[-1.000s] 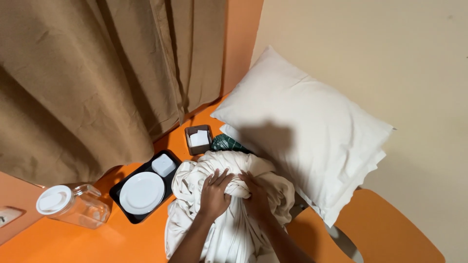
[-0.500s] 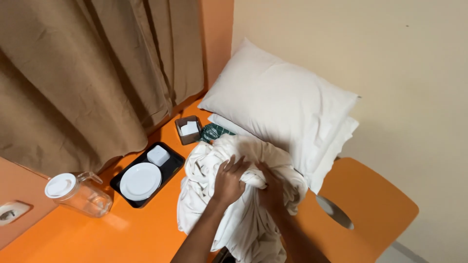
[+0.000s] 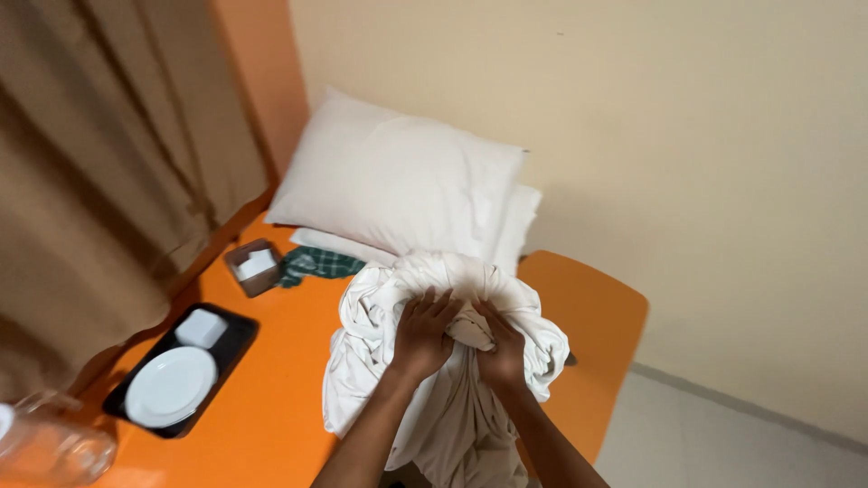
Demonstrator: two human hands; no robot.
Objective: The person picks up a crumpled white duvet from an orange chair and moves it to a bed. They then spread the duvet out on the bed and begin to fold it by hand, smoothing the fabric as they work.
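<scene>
Both hands are buried in a crumpled white sheet bunched at the near edge of the orange desk. The left hand curls its fingers into the cloth, gripping a fold; the right hand clutches the same bunch just beside it, the two nearly touching. The sheet spills over the desk edge toward six o'clock. At twelve o'clock from the hands two white pillows lean against the cream wall. At ten o'clock lie a green checked cloth and a small brown box. At nine o'clock a black tray carries a white plate and a small white block. A clear glass jar sits at eight o'clock.
</scene>
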